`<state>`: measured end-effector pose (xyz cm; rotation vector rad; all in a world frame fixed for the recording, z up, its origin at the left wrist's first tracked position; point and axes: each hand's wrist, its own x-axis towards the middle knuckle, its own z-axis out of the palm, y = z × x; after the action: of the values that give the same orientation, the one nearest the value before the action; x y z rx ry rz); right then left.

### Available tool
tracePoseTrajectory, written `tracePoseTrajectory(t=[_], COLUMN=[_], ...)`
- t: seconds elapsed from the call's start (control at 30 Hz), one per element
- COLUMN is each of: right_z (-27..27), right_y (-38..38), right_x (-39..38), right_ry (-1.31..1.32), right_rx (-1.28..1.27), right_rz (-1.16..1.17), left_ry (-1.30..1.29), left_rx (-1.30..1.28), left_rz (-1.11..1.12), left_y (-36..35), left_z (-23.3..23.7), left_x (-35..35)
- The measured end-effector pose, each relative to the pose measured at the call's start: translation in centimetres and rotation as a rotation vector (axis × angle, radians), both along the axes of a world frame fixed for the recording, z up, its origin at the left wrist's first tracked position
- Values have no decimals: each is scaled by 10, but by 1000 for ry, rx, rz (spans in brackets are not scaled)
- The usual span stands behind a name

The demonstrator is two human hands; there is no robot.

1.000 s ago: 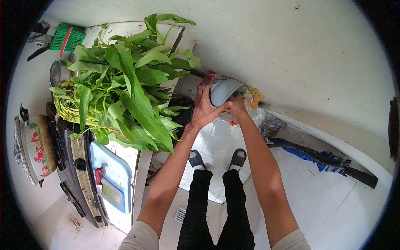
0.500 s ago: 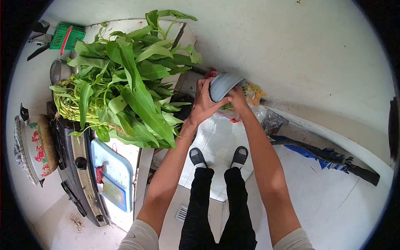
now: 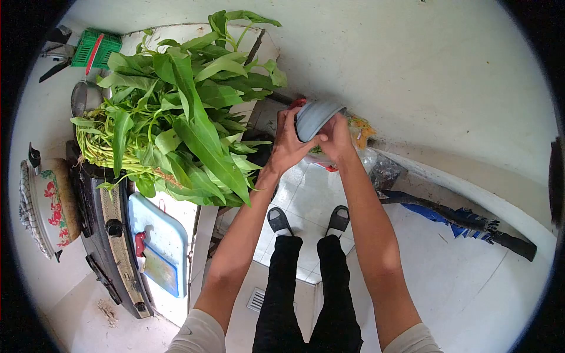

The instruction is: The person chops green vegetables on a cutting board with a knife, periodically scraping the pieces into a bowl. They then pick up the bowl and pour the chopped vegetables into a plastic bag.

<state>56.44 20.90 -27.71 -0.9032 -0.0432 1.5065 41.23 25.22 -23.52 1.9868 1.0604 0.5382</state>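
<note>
Both hands hold a tilted grey bowl-like container in the upper middle of the head view. My left hand (image 3: 287, 143) wraps round the left side of the grey container (image 3: 318, 117), fingers up along its edge. On the right side, my right hand (image 3: 338, 140) grips it, and the two thumbs come close together below it. What the container holds is hidden. Beneath and behind it, plastic bags (image 3: 360, 132) with orange and green contents show in part, along with something red (image 3: 298, 103).
Leafy green vegetables (image 3: 194, 117) lie on the counter at left. Near them are a green basket (image 3: 97, 50), a metal ladle (image 3: 86, 99), a black gas stove (image 3: 109, 235), a floral pot (image 3: 57, 206) and a blue cutting board (image 3: 159, 235). A blue umbrella (image 3: 447, 217) lies at right.
My right hand has shifted slightly on the container's right side, its back and fingers now showing more. The container stays nearly in place, and the view has shifted slightly.
</note>
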Motion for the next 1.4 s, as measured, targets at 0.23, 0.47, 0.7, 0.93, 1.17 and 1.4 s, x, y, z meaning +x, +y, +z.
tracePoseTrajectory(t=[0.23, 0.47, 0.7, 0.93, 1.17, 1.4], right_z=[-27, -7, -19, -27, -52, -114], right_y=[-12, -2, -5, 15, -9, -11], right_x=[-13, -2, 8, -17, 14, -6], right_ry=[-1234, -1504, -1256, -585, -1667, -423], right_rx=[56, 135, -302, -202, 88, 79], right_rz=[525, -18, 482, -209, 600, 344], left_ry=[-18, 5, 34, -3, 19, -39], left_rx=[39, -12, 107, 48, 158, 71], left_rz=[5, 92, 75, 44, -16, 37], left_y=[4, -11, -10, -10, -10, -14], left_z=[7, -1, -3, 3, -2, -5], left_x=[0, -3, -7, 0, -2, -2])
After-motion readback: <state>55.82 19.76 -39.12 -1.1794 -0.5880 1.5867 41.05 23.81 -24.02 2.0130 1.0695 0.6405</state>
